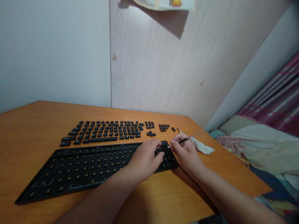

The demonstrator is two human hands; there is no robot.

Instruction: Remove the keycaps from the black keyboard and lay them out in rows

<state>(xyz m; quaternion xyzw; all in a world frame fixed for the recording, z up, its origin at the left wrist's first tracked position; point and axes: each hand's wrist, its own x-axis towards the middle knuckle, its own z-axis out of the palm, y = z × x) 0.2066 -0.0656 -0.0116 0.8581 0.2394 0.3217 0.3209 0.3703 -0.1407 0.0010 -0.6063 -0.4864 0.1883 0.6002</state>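
A black keyboard (pixel 102 165) lies on the desk. Most of its keycaps are off and bare key posts show, while some dark keys remain at its right end. My left hand (pixel 146 157) rests over the keyboard's right part, palm down, with thumb and forefinger apart and nothing visible in it. At the keyboard's upper right corner, my right hand (pixel 185 151) is closed on a slim dark tool (pixel 182 140). The tool has a shiny metal tip by the number pad and a see-through rear end; its exact kind is unclear.
Loose black keycaps (pixel 104 131) lie in keyboard order behind the keyboard. A crumpled whitish cloth (pixel 202 146) and a thin pinkish stick (pixel 179 130) lie to the right. A black cable (pixel 198 186) runs toward the front. Beyond the wooden desk (pixel 233 174) are bed covers (pixel 268 143).
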